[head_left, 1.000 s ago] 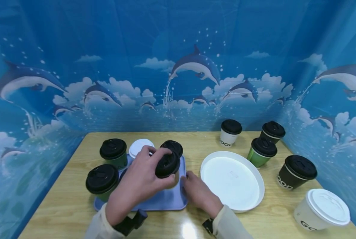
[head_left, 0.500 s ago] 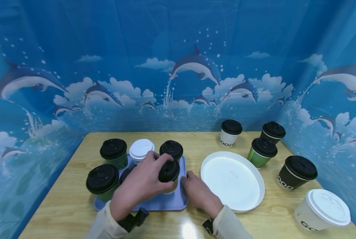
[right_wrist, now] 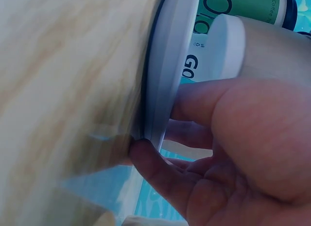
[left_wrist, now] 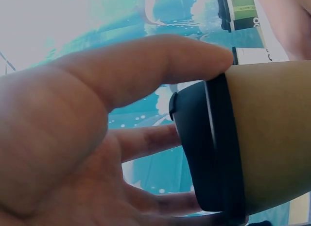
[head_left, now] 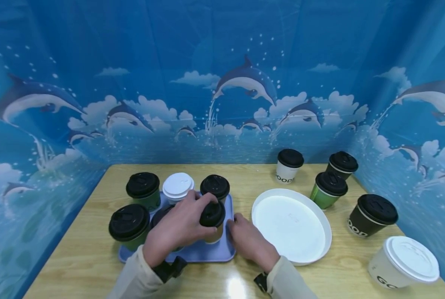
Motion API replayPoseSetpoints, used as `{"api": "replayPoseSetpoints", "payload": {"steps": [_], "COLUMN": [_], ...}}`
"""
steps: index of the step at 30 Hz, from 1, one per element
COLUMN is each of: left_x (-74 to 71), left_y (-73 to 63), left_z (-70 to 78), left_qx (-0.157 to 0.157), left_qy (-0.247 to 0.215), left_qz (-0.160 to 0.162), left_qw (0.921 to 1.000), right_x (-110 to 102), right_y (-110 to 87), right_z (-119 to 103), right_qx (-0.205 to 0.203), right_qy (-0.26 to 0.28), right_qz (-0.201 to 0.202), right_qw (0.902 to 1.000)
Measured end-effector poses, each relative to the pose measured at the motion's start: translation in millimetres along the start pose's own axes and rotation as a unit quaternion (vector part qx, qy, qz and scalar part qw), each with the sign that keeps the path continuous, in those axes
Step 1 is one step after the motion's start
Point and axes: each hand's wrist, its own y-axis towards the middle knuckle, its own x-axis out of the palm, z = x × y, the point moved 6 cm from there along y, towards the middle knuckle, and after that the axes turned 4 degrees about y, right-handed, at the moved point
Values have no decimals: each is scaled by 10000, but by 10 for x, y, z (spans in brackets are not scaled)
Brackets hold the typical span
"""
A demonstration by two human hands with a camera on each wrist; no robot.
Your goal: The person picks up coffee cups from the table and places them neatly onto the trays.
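Observation:
My left hand (head_left: 179,226) grips a brown paper cup (head_left: 215,236) from above by its black lid (head_left: 212,213). In the left wrist view the thumb and fingers span that lid (left_wrist: 209,153). The cup is over the right part of a lavender tray (head_left: 196,254). At the tray's right edge, my right hand (head_left: 250,241) pinches the rim, as the right wrist view shows at the tray rim (right_wrist: 170,65). A white-lidded cup (head_left: 177,185) and a black-lidded cup (head_left: 215,187) stand along the tray's back. Another dark-lidded cup (head_left: 160,214) is partly hidden behind my left hand.
Two green cups with black lids, the back one (head_left: 143,191) and the front one (head_left: 129,226), line the tray's left side. A round white plate (head_left: 328,238) lies right of the tray. Several lidded cups stand beyond it, including a large white one (head_left: 402,261).
My left hand has lowered the brown cup slightly toward the near right, and it now looks more upright. My right hand stays at the tray's edge.

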Motion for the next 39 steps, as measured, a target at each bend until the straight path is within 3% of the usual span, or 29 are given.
{"api": "replayPoseSetpoints", "payload": {"steps": [11, 22, 39], "left_x": [130, 167, 256], "left_y": [68, 103, 147], "left_z": [0, -9, -13], "left_qx": [221, 290, 219], "left_qy": [1, -38, 39], "left_qz": [-181, -345, -543], "left_qw": [9996, 9990, 9983], "right_x": [1, -1, -5], "right_y": [10, 12, -3], "right_z": [1, 5, -3], "right_qx": [-19, 12, -24], "right_qy": [52, 53, 79], "right_qz": [39, -6, 93], "right_qw": [10000, 10000, 9999]}}
